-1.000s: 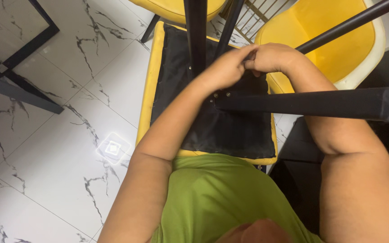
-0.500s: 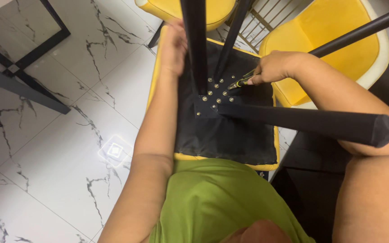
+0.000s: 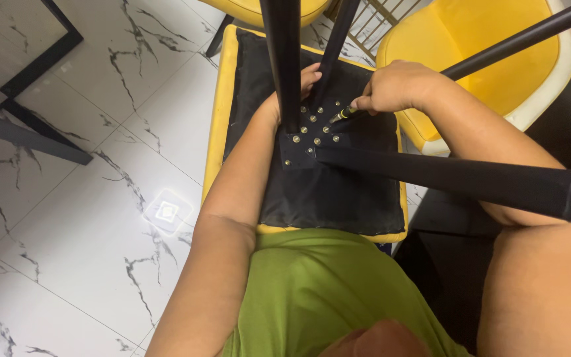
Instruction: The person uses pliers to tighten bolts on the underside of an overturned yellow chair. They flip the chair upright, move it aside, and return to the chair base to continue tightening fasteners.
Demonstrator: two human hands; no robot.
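Note:
An upturned yellow chair (image 3: 217, 119) lies in front of me with its black fabric underside (image 3: 325, 192) facing up. Black legs (image 3: 451, 177) rise from a black metal plate (image 3: 313, 135) studded with several brass screws. My right hand (image 3: 398, 87) grips a small screwdriver (image 3: 342, 114), tip down at a screw on the plate's far right. My left hand (image 3: 299, 89) is partly hidden behind the nearest upright leg (image 3: 283, 59); its fingers wrap that leg's base.
A second yellow chair (image 3: 490, 73) stands at the right and another yellow seat (image 3: 252, 10) at the top. White marble floor (image 3: 100, 198) lies to the left, crossed by a black table frame (image 3: 28, 125). My green shirt (image 3: 325, 297) fills the bottom.
My left hand came down from the far edge of the seat to the base of the upright leg. My right hand kept the screwdriver at the plate's screws.

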